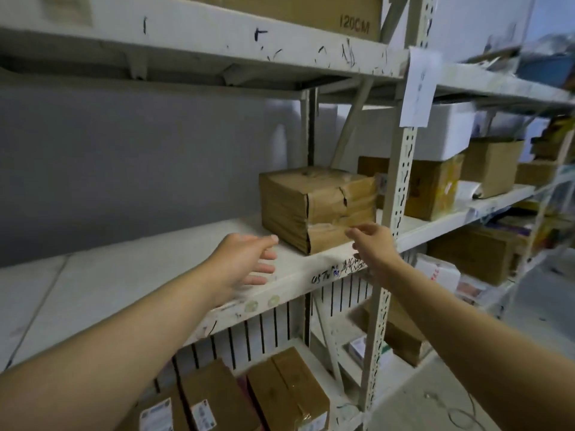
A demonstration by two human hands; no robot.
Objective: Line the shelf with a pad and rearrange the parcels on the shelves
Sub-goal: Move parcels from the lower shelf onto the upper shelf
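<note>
Reaching toward a taped cardboard parcel on the white shelf, left hand and right hand hold an open, empty grip.

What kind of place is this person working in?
Probably a parcel storeroom or small warehouse. Tall white slotted metal shelving racks carry taped brown cardboard parcels, smaller brown boxes with white shipping labels fill the shelf below, and a paper sign hangs on an upright.

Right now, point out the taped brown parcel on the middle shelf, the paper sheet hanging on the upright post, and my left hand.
taped brown parcel (317, 209), head view, on its torn front face.
paper sheet (420, 88), head view, at its middle.
left hand (245, 259), head view, on the back of the hand.
</note>
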